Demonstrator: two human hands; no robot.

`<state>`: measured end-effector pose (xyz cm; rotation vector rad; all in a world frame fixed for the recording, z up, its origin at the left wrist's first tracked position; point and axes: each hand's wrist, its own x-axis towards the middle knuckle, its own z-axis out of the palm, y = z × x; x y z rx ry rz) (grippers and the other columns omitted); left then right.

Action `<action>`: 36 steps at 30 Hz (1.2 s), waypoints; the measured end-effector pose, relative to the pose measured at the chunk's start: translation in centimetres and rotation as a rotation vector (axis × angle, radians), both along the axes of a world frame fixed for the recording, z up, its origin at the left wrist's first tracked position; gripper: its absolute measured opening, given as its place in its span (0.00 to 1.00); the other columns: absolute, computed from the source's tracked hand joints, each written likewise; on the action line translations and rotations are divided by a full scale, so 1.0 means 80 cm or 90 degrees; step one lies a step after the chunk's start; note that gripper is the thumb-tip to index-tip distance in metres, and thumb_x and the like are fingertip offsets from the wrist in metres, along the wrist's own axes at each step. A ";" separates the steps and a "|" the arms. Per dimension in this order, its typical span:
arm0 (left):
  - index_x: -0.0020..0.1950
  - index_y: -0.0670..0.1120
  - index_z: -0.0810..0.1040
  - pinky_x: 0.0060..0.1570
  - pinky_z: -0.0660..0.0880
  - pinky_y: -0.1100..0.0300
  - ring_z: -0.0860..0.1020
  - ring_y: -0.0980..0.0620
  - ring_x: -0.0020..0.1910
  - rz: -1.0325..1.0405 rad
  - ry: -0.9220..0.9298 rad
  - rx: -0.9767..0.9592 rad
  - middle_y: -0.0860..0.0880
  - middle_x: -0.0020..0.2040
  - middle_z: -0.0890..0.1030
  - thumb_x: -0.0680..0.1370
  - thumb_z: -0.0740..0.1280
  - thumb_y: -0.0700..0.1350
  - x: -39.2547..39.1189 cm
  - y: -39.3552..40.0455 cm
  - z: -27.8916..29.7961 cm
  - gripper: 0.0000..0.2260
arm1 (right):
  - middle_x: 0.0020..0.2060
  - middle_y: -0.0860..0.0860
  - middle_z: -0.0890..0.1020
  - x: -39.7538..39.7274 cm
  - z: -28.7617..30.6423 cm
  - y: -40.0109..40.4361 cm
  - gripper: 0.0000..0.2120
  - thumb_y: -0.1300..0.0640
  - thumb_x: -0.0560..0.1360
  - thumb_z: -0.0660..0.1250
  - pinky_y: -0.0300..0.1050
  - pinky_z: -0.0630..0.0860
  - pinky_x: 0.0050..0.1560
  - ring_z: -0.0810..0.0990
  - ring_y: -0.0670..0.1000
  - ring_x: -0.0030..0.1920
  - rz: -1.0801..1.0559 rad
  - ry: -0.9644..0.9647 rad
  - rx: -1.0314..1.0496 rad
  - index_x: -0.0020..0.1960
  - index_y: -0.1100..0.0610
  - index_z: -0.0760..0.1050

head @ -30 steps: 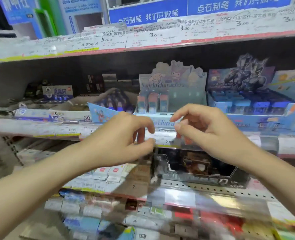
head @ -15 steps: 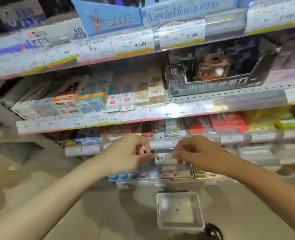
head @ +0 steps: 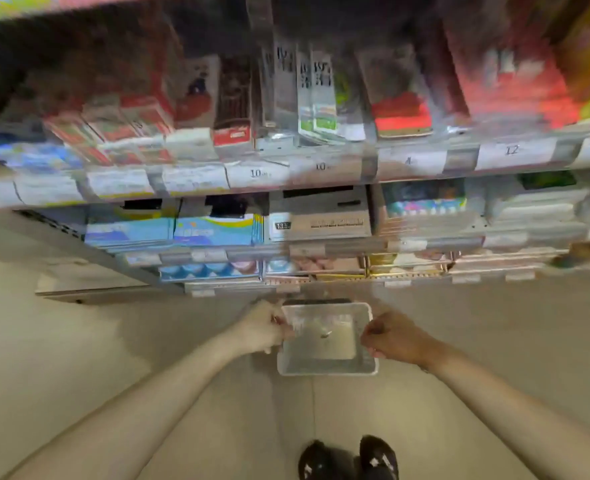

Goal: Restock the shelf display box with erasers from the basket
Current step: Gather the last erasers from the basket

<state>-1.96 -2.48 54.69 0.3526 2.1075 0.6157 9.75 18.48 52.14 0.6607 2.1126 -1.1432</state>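
White plastic, that basket (head: 326, 367), sitting on the floor (head: 78, 341) just in front of the bottom shelf (head: 217, 287), nearly empty apart from a small speck, which I judge is why both hands go to its rims. Left hand (head: 260, 329) curls its fingers (head: 281, 336) on the left rim; right hand (head: 394, 337) looks loosely clenched at the right rim, though blur hides whether it grips.

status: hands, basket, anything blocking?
Left hand and right hand at the white rectangular plastic basket sides, grip unclear. Basket on floor, nearly empty. Nothing blocking.
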 end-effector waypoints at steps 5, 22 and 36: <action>0.29 0.47 0.75 0.21 0.69 0.66 0.71 0.59 0.17 0.067 -0.025 -0.026 0.54 0.20 0.74 0.70 0.68 0.38 -0.003 -0.002 -0.192 0.11 | 0.50 0.54 0.83 0.000 -0.173 -0.002 0.10 0.59 0.72 0.63 0.38 0.73 0.45 0.79 0.51 0.49 -0.013 -0.037 0.052 0.49 0.59 0.80; 0.59 0.40 0.72 0.43 0.74 0.57 0.79 0.42 0.53 0.117 0.161 -0.206 0.40 0.55 0.79 0.70 0.71 0.41 0.002 0.024 -0.673 0.20 | 0.64 0.59 0.72 -0.055 -0.645 -0.021 0.22 0.64 0.74 0.60 0.48 0.71 0.61 0.74 0.61 0.61 0.053 0.047 0.214 0.67 0.56 0.67; 0.63 0.37 0.64 0.60 0.68 0.49 0.69 0.38 0.63 0.207 0.223 -0.190 0.37 0.64 0.68 0.75 0.64 0.40 -0.006 0.065 -0.804 0.19 | 0.67 0.58 0.66 -0.067 -0.763 -0.032 0.20 0.59 0.79 0.52 0.52 0.66 0.63 0.67 0.59 0.64 0.214 0.195 0.349 0.70 0.59 0.59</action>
